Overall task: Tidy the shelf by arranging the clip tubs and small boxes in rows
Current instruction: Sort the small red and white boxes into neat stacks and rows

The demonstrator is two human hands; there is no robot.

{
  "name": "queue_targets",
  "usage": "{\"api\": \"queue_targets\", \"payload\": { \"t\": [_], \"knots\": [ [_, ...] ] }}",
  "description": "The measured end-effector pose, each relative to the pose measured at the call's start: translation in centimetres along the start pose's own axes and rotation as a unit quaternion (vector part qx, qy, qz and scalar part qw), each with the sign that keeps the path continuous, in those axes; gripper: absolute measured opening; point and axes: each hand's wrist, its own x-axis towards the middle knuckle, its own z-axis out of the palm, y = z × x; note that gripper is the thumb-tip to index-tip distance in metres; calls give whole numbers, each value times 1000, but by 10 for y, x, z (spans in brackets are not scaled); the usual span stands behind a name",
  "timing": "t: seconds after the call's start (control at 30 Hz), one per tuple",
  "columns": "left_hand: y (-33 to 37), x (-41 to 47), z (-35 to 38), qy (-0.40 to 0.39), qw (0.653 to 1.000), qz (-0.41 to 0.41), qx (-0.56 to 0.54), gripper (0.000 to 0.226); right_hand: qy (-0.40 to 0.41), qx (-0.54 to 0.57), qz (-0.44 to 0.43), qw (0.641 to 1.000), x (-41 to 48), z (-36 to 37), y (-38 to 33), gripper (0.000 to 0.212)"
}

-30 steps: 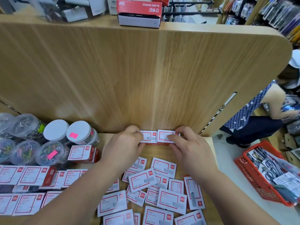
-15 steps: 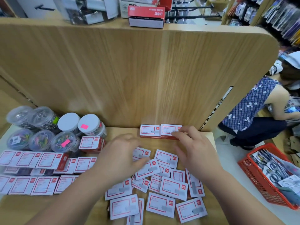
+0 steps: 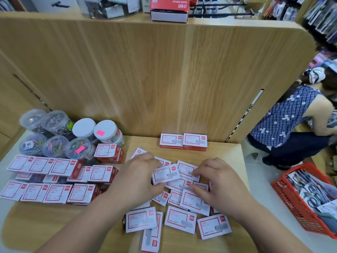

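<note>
Hands dropped to loose box pile (image 3: 180, 217): left hand (image 3: 138, 177) pinches small white red-bordered cardboard box (image 3: 166, 175); right hand (image 3: 219, 187) fingers relaxed, touching pile.

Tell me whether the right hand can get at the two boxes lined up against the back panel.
Probably yes. The right hand rests on the loose boxes just in front of that pair of boxes. Only bare shelf lies between them, and nothing stands in the way.

Wooden shelf (image 3: 227, 158), clip tubs (image 3: 83, 127) at back left, rowed small boxes (image 3: 58, 193) left, loose ones centre.
</note>
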Motion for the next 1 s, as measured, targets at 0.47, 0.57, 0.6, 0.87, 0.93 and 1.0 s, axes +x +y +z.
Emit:
{"api": "queue_targets", "payload": {
  "t": [0.47, 0.57, 0.6, 0.87, 0.93, 1.0],
  "knots": [
    [-12, 74, -1, 79, 996, -30, -3, 36, -27, -28, 72, 997, 5, -5, 20, 39],
    [-15, 73, 10, 106, 994, -9, -19, 27, -27, -8, 68, 997, 9, -2, 20, 41],
    [-15, 73, 11, 111, 993, -8, -28, 26, -29, -5, 66, 997, 10, -1, 20, 42],
    [-19, 60, -2, 104, 994, -6, -43, 24, -22, -3, 41, 999, 19, 3, 16, 31],
    [-25, 48, -7, 47, 999, 12, -12, 18, -36, -9, 36, 999, 19, 2, 17, 35],
    [-32, 38, -10, -2, 999, 36, 3, 21, -52, -16, 29, 998, 18, -1, 18, 41]
  ]
}}
